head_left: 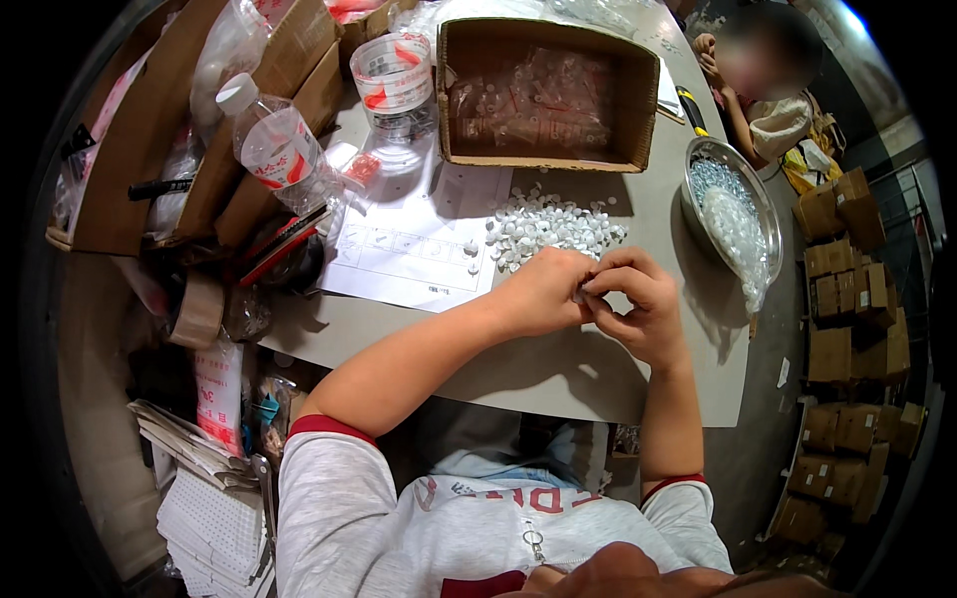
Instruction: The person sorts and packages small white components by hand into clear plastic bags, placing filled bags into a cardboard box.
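My left hand (546,287) and my right hand (638,304) meet above the table, fingertips pressed together. Both are closed in a pinch around something small that the fingers mostly hide; its kind I cannot make out. Just beyond them lies a loose pile of small white plastic pieces (543,227). Behind the pile an open cardboard box (543,154) rests on its side, with clear bags (538,100) of small parts inside. A printed sheet (399,264) lies left of my hands, with a few white pieces on it.
To the right stands a metal bowl (688,189) of small metal parts and a plastic bag (736,234). A clear bottle (274,140), a clear round tub (392,80) and cardboard boxes (120,169) crowd the left. Another person (758,120) sits at the far right, near stacked cartons (832,349).
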Demonstrator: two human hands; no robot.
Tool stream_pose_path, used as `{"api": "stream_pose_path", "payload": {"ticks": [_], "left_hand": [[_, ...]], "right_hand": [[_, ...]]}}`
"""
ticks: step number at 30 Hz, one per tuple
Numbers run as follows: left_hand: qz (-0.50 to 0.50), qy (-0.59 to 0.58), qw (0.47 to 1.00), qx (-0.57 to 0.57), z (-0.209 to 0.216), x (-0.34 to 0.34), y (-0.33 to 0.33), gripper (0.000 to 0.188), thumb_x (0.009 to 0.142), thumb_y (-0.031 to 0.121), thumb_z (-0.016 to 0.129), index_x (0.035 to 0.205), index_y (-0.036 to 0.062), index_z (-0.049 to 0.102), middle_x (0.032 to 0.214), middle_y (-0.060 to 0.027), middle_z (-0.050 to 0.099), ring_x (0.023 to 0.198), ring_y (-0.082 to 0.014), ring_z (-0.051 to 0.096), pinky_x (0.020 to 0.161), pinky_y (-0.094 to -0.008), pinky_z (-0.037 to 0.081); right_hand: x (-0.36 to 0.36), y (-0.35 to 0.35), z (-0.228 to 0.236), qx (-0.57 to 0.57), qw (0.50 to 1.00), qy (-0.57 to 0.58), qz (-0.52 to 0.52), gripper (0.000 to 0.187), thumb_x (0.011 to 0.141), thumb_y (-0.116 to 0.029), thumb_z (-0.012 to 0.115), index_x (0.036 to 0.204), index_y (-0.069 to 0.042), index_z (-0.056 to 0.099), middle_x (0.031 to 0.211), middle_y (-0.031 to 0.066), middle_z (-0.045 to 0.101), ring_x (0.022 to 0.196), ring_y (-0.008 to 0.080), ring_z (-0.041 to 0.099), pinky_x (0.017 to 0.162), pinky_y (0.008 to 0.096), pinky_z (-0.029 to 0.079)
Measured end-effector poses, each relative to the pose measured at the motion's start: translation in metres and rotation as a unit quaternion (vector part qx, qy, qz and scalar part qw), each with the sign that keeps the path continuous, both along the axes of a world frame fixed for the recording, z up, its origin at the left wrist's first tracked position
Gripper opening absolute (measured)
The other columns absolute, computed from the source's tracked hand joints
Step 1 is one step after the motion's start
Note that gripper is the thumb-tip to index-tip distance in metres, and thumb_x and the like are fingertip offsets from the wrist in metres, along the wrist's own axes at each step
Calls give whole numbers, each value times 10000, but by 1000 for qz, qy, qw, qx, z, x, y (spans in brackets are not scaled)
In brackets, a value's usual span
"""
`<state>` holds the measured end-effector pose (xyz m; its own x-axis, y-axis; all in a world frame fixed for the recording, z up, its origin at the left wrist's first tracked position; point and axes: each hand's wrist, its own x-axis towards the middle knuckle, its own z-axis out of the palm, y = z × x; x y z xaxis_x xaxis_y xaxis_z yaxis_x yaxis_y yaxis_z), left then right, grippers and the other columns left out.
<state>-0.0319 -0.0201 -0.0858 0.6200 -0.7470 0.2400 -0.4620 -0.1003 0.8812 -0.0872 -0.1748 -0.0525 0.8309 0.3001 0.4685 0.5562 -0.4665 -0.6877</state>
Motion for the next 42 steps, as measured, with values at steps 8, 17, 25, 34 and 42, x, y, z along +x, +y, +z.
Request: {"api": "stream_pose_path", "payload": {"ticks": [8,17,25,34,42], "left_hand": [[43,181,977,-101,5,9,4,202,761,171,690,721,11,572,768,-23,606,711,-67,504,646,-239,426],[111,169,968,-148,1,19,10,303,759,225,711,637,49,496,625,40,488,586,-32,395,503,-201,323],[100,22,991,-83,2,15,8,266,722,168,710,651,28,496,570,-10,484,541,-69,403,482,-239,340],[4,71,995,-66,-4,5,0,251,662,173,715,759,-6,567,653,-127,590,593,-211,577,565,-318,449],[-78,265,958,-72,2,9,6,303,667,243,768,693,40,545,568,-18,468,553,-75,439,463,-247,346]], "right_hand": [[-3,-23,1,10,972,179,-152,129,768,-26,590,887,19,617,857,102,598,706,156,599,613,269,477],[-12,7,-18,-202,954,172,-144,154,686,-45,612,834,-34,575,790,122,517,708,265,549,653,353,460],[-5,-9,-9,-67,970,184,-145,133,664,-4,590,796,2,584,754,116,540,670,207,569,580,285,479],[-10,6,-6,158,982,94,-40,115,724,73,632,829,34,608,986,98,535,809,128,580,655,226,504],[-12,3,-1,191,979,69,-32,180,777,75,557,941,21,607,1027,125,525,853,162,588,730,253,486]]}}
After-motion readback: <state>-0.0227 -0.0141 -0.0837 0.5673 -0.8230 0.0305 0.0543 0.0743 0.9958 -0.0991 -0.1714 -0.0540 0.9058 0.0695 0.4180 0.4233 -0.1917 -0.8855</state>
